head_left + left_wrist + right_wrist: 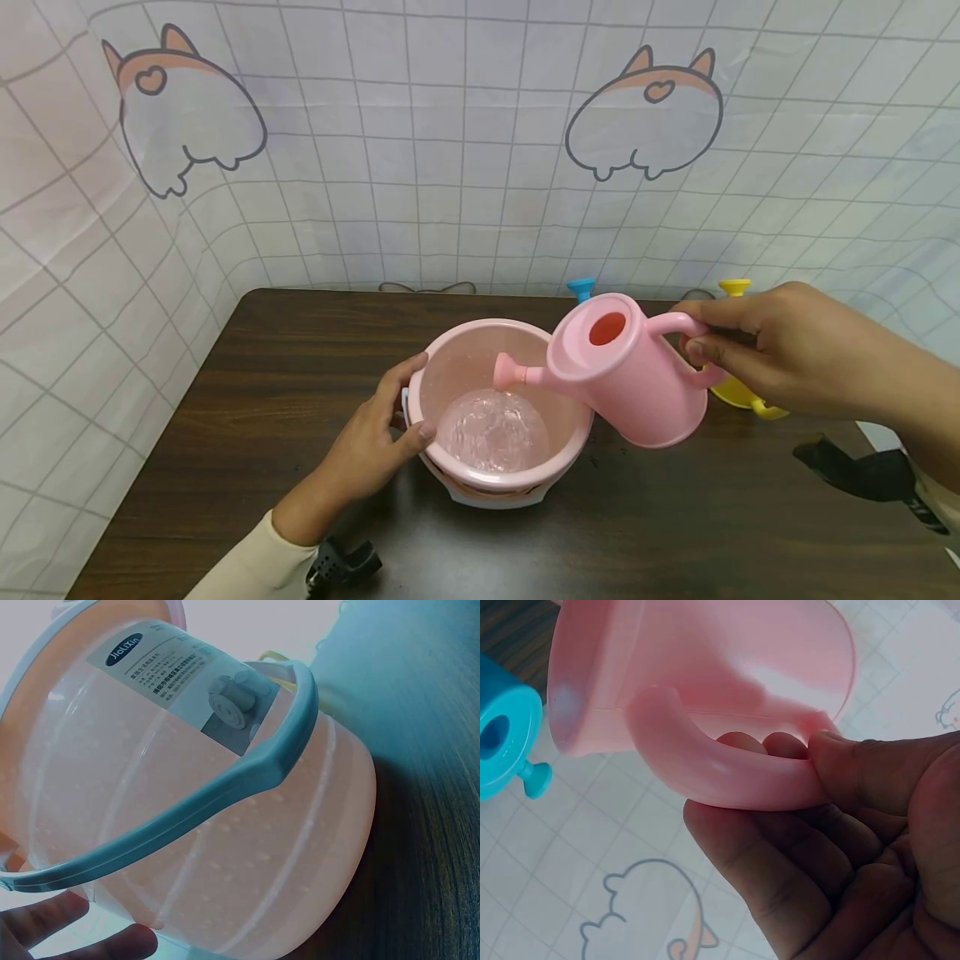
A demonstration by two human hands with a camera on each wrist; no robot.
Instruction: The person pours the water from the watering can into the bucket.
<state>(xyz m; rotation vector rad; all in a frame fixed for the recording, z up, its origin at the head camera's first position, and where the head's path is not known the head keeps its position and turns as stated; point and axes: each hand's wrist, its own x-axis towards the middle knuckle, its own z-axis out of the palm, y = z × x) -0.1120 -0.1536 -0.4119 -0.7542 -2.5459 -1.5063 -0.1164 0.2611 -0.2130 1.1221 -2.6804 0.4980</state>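
A pink watering can (630,375) is tilted over the right side of a pink bucket (497,481), its sprinkler head (509,372) above the opening. Clear water (491,429) with a rippled surface lies in the bucket. My right hand (780,350) grips the can by its curved handle (727,774), fingers and thumb wrapped round it. On the bucket's left rim my left hand (375,429) holds on, thumb over the edge and fingers outside. The bucket's grey-blue carrying handle (187,814) hangs down its side, and a printed label (191,682) is stuck below the rim.
Behind the pink can stands a blue watering can (506,731), mostly hidden in the head view. A yellow watering can (735,392) is partly covered by my right hand. The dark wooden table (300,375) ends at a white grid-patterned curtain (420,150).
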